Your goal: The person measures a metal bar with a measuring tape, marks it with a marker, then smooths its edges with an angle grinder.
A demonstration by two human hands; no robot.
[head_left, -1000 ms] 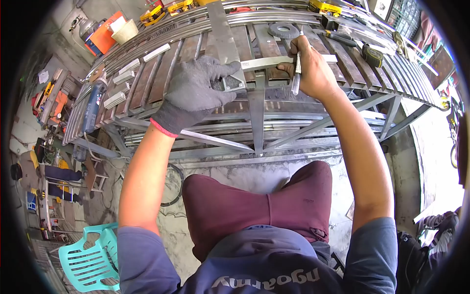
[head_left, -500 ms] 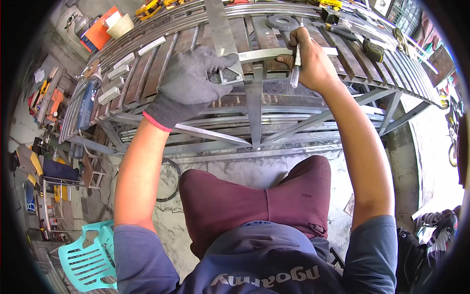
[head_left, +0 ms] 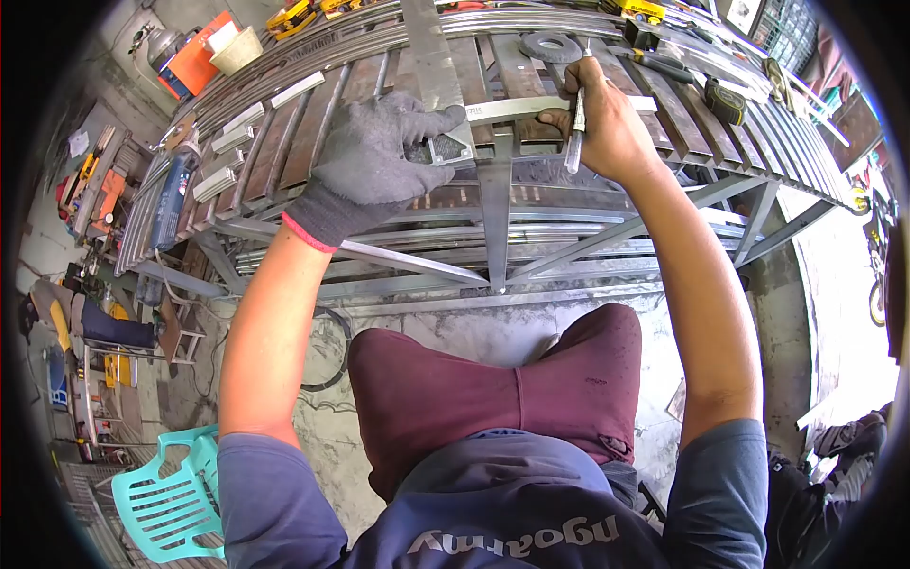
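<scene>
My left hand [head_left: 370, 142] wears a grey knitted glove with a pink cuff. Its thumb and fingers are closed around the corner of a metal square [head_left: 450, 149], a light-coloured piece with small rivets. A wide flat steel bar [head_left: 431, 66] runs away from that corner. Across the slats, a pale flat metal strip [head_left: 517, 108] with faint markings extends right from the corner. My bare right hand [head_left: 611, 123] grips a slim pen-like marker [head_left: 576, 133], its thin tip pointing up and away. That hand's thumb rests by the strip.
The slatted steel workbench [head_left: 284, 142] bears short metal offcuts [head_left: 232, 139], a grey disc [head_left: 550, 46], a tape measure [head_left: 724, 100] and a blue grinder-like tool [head_left: 173, 194]. Diagonal braces [head_left: 616, 228] stand beneath. A turquoise plastic chair [head_left: 171, 503] is at lower left.
Both hands keep their grips and nearly the same places. The whole view has shifted very slightly; nothing has been let go or picked up.
</scene>
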